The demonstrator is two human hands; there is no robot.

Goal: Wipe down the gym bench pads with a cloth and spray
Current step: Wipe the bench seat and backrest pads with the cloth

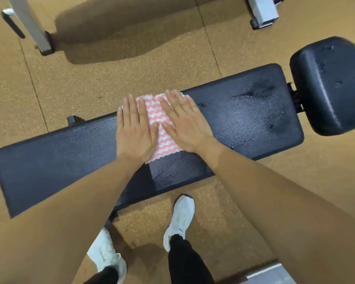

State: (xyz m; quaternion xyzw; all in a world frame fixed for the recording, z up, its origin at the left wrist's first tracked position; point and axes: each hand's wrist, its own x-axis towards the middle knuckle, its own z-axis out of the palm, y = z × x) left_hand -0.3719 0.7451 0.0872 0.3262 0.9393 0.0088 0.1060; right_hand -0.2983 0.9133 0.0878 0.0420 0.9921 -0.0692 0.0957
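1. Fingers (131, 107) straight, spread and flat, curled round nothing; left hand (136, 132) and right hand (182, 124) pressed palm-down side by side on the striped cloth (164, 144), thumb tips almost meeting over its middle.
2. Pink-and-white cloth spread on the long bench pad (49, 160), about midway along it, far hem at the pad's far edge, near hem short of the near edge.
3. Probably mid-wipe, with plenty left: spray droplets (252, 93) showing as wet patches toward the pad's right end, more specks on the smaller seat pad (332, 85) beyond that end. No spray bottle in view.
4. First risk: cloth dragged over the far edge onto the floor (90, 89). Held by flat pressure alone, nothing pinching it, hem already at that edge, so likely to slip off on any push away from the body.
5. Second risk: bunching or folding under the palms on a sideways stroke, with two hands pushing one thin sheet across a pebbled surface; less contact, streaks left behind.
6. Third risk: missed areas. Bare strip along the near edge outside the cloth's reach, and wet patches at the right end perhaps drying into marks if left long.
7. Lesser risk: body weight leaning forward onto a damp pad, shoes (180, 218) close to the near edge; palms sliding along with the cloth.
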